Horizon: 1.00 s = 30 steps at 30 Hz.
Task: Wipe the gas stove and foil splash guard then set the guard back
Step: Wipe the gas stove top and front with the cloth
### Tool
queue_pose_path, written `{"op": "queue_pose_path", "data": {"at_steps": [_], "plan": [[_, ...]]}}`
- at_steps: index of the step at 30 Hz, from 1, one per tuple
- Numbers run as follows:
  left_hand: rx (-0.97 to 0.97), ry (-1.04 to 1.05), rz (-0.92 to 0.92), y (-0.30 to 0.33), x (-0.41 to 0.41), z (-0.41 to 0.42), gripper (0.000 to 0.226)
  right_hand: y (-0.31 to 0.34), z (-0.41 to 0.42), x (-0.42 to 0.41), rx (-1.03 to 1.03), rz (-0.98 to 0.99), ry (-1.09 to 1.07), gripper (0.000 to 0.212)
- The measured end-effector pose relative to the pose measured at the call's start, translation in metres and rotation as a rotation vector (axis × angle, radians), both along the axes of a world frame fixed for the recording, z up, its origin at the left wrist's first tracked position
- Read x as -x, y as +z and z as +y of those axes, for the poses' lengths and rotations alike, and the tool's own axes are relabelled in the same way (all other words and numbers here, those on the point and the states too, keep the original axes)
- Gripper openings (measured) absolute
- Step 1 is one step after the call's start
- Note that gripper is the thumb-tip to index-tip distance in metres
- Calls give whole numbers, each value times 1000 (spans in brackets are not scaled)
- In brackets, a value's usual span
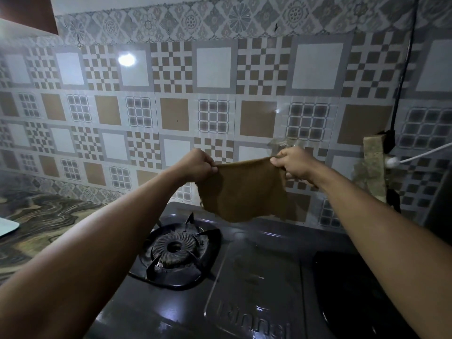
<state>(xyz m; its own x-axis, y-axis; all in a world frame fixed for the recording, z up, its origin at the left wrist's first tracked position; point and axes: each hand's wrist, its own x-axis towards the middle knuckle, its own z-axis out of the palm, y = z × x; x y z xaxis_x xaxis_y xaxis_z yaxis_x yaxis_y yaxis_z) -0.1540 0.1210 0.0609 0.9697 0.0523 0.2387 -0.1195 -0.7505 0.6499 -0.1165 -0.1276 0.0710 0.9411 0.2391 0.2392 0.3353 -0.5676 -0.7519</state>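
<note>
A brown cloth (pixel 242 189) hangs spread out in the air above the back of the black gas stove (pixel 254 272). My left hand (pixel 195 165) pinches its upper left corner and my right hand (pixel 293 165) pinches its upper right corner. The stove's left burner (pixel 175 248) with its pan support lies below the cloth. The right burner area (pixel 352 289) is dark and partly hidden by my right forearm. A patterned, shiny foil sheet (pixel 171 113) covers the wall behind the stove.
A marble-patterned counter (pixel 49 216) lies left of the stove with a white object (pixel 7 227) at its edge. A black cable (pixel 403 69) runs down the wall at right to a plug, with a white cord (pixel 415 156) and taped patches nearby.
</note>
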Motion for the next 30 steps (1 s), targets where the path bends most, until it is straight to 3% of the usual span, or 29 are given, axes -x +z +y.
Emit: {"op": "queue_pose_path", "data": {"at_steps": [6,10,13,16,18,20,23,25,27,28,30], "plan": [[619,66,290,-15,7,-28,11,-26,31,1,-257,146,-128,13],[935,-18,399,-25,6,-42,19,-33,50,23,-395,308,118,17],[861,-53,387,-30,2,-39,39,-42,49,22,-530,493,203,39],[795,64,272,-35,1,-38,22,-49,49,14,-727,590,33,44],[763,85,198,-35,3,-40,16,-60,53,13,-683,633,-140,44],[692,-2,180,-37,5,-46,18,-71,57,14,-693,767,-149,56],[534,-207,259,-44,11,-49,19,-83,64,12,-961,923,-36,71],[533,-226,254,-52,11,-40,28,-87,70,5,-1105,884,-27,68],[496,-98,155,-61,9,-22,31,-94,78,-6,-1150,746,-57,68],[430,-3,103,-67,8,-11,31,-97,80,-10,-1086,647,-91,68],[229,180,32,-84,9,17,27,-111,88,-23,-761,436,-114,67]]}}
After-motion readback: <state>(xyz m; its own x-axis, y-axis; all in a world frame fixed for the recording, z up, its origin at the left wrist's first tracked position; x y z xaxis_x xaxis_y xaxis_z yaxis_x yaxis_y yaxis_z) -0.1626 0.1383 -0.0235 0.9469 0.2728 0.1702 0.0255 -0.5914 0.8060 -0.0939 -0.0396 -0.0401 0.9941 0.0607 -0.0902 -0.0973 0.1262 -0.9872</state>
